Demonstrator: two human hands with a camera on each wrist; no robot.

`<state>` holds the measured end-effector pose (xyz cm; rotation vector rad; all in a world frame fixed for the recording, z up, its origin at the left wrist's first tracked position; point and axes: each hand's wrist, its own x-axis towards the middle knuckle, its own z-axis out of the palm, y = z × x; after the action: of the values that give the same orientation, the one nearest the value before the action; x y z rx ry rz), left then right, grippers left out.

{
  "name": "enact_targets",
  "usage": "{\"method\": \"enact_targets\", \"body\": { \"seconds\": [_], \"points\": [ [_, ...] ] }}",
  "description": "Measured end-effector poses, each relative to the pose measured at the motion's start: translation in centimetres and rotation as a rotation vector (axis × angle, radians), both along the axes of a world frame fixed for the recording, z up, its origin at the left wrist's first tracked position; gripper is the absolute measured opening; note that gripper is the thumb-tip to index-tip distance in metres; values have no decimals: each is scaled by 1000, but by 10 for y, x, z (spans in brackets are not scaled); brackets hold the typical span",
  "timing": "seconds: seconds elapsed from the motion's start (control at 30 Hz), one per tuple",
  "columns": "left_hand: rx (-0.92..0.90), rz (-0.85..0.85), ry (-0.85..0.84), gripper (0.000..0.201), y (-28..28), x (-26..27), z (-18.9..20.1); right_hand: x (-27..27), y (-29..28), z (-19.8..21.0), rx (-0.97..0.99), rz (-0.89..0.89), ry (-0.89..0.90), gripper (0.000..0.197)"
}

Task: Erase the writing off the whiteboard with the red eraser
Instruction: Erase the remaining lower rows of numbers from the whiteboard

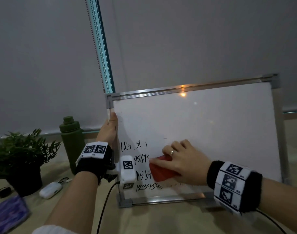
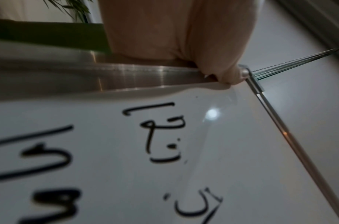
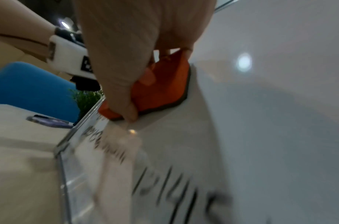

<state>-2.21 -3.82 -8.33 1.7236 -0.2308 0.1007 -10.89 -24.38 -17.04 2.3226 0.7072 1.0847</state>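
The red eraser [image 1: 162,170] lies on the white whiteboard [image 1: 212,132] with black writing [image 1: 142,174]. At lower left are a dark green bottle [image 1: 71,141] and a purple-patterned phone [image 1: 8,215].

The whiteboard [image 1: 212,132] stands upright on its lower edge on the tabletop, leaning slightly back, with a silver metal frame and grey plastic corner caps. Most of its white surface is bare; black handwritten digits [image 1: 141,168] remain in four short rows in the lower left part. The red eraser [image 1: 161,171], a flat block with a dark felt base visible in the right wrist view, lies pressed flat against the board just right of the middle rows of digits.
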Motion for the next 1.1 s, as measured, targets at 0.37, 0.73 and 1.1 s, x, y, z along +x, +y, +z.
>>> {"method": "enact_targets", "body": {
  "seconds": [0.37, 0.73, 1.1],
  "points": [
    [1, -19, -44, 120, 1, 23, -9, 6, 19, 12, 321, -93, -133, 75],
    [3, -29, -34, 96, 1, -7, 4, 12, 20, 61, 461, -169, -229, 80],
    [-66, -83, -108, 129, 11, 24, -19, 9, 25, 1, 41, 20, -73, 68]
  ]
}}
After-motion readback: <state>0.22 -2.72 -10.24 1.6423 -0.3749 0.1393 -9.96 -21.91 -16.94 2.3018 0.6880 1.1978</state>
